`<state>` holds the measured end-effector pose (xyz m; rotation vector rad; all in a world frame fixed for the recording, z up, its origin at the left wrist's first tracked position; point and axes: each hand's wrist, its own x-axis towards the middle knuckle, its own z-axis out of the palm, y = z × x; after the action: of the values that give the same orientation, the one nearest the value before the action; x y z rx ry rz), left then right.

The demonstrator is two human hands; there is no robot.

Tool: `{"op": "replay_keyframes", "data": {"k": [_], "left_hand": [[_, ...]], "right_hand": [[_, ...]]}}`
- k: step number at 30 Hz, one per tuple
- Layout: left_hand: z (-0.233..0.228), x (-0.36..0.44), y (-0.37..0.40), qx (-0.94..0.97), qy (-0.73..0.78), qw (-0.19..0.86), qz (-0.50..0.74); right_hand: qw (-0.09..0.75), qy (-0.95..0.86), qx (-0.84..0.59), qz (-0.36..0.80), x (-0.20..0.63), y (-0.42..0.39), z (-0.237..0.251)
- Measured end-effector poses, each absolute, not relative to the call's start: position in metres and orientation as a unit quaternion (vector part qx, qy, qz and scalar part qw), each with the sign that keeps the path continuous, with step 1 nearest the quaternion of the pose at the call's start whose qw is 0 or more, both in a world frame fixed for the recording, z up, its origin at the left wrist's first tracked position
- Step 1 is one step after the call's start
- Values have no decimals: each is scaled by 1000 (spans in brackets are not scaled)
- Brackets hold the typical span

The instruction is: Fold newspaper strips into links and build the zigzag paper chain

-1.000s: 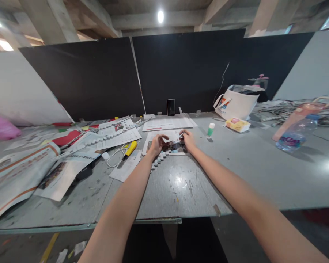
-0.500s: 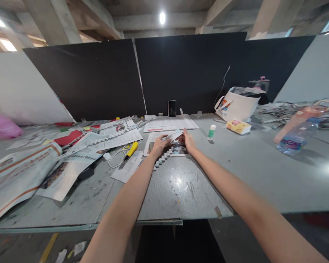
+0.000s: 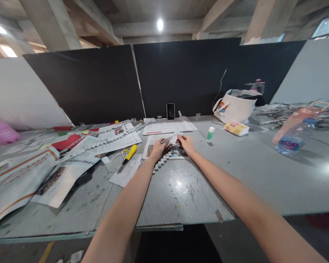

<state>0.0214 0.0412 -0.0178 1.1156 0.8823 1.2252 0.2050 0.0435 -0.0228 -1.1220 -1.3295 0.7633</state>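
My left hand (image 3: 158, 147) and my right hand (image 3: 186, 144) meet over the middle of the grey table (image 3: 235, 175), both pinching a small strip of printed paper (image 3: 173, 138) raised slightly between them. Under the hands lies a newspaper page with a dark picture (image 3: 173, 151), and a folded zigzag paper chain (image 3: 162, 161) trails out from below my left wrist. Left of my left hand a yellow-handled cutter (image 3: 131, 152) rests on a white cable (image 3: 113, 163).
Newspapers (image 3: 19, 175) and a long folded paper chain (image 3: 112, 136) cover the left side. A phone (image 3: 170, 111) leans on the black partition. A glue stick (image 3: 210, 133), snack packet (image 3: 236, 128), white bag (image 3: 234, 106) and water bottle (image 3: 290, 140) stand to the right.
Both hands lifted from the page lying on the table and now hold the small paper strip raised between them; the right hand moved in to grip it. The view shifted slightly.
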Motion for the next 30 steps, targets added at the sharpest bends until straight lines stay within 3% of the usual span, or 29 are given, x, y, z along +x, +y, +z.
{"op": "replay_keyframes", "data": {"k": [30], "left_hand": [[-19,16,38,553,393,543,496]], "right_hand": [[590,-552,-488,332,207,45,-27]]}}
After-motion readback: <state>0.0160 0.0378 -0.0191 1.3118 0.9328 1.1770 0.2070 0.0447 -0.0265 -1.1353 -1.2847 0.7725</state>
